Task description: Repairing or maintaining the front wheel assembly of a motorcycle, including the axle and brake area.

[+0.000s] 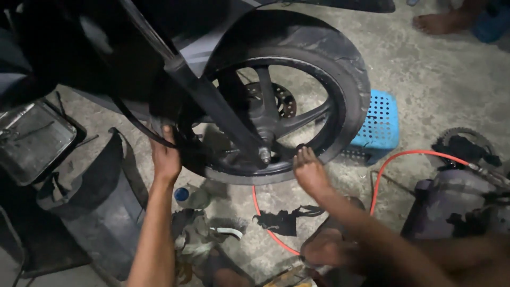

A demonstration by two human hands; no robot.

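**Both hands on a motorcycle front wheel**

Hands reach up to opposite sides of the black cast-spoke motorcycle front wheel [276, 106]. The left hand [166, 158] presses its fingers against the wheel's left lower edge, just below the dark fork leg [212, 101]; whether those fingers curl around anything cannot be told, since they end in shadow. The right hand [309, 171] lies with fingers flat and together against the lower right of the rim, clamped on nothing.

The wheel hangs upright under the dark bodywork, its worn black rubber tyre [350, 74] dusty along the tread. Broad black spokes run to a hub with a bolt end at its centre, and a drilled brake disc [284, 101] shows behind them. The rim's bottom edge sits close above the grey concrete floor [441, 79].

Room around it is tight. A blue perforated plastic stool [380, 125] stands just beside the tyre's right edge. A thin orange hose [404, 157] curves over the floor from under the wheel toward the right. Black rags [284, 220] lie below the right hand, a blue-capped bottle [187, 195] near the left forearm. A dark curved mudguard [101, 196] and a metal tray [32, 141] crowd the left side. More bare floor lies above right.
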